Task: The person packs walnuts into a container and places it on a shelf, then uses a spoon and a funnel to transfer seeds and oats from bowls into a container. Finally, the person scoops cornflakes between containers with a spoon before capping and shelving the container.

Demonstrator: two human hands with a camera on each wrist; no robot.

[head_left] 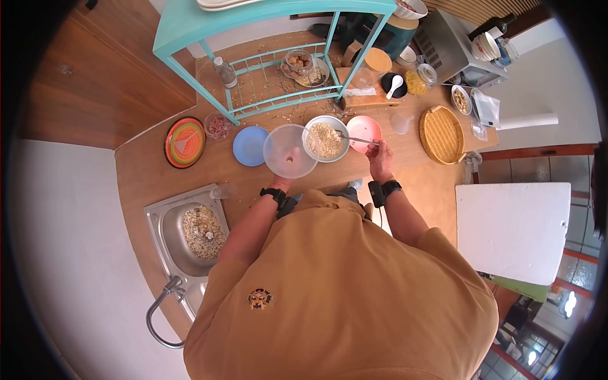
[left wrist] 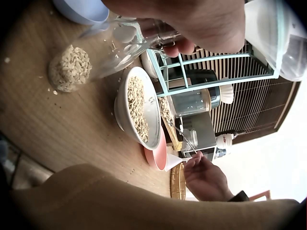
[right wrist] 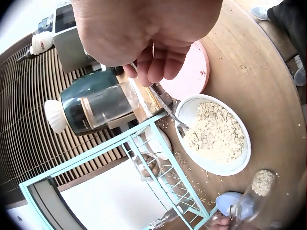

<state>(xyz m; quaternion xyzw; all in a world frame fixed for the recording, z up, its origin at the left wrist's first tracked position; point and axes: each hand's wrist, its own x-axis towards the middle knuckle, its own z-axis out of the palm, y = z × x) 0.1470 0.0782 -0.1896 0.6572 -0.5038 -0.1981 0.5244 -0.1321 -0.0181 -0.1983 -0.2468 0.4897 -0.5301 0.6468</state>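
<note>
A white bowl (head_left: pixel 327 139) of oats stands on the wooden counter. My right hand (head_left: pixel 380 162) pinches the handle of a metal spoon (right wrist: pixel 165 106), whose head dips into the oats at the bowl's edge. Left of the bowl, my left hand (left wrist: pixel 192 24) grips a clear glass jar (left wrist: pixel 112 52) near its metal clasp. Oats (left wrist: pixel 72 67) lie in the jar's far end. Beside the bowl on the right is a pink dish (head_left: pixel 364 132), below the right hand in the right wrist view.
A blue dish (head_left: pixel 251 146) and striped plate (head_left: pixel 185 142) are on the left, a woven basket (head_left: pixel 441 135) on the right. The turquoise rack (head_left: pixel 272 101) stands behind. Nearer on the left, the sink (head_left: pixel 183 237) holds an oat-like heap. A white funnel (head_left: pixel 401 123) is near the basket.
</note>
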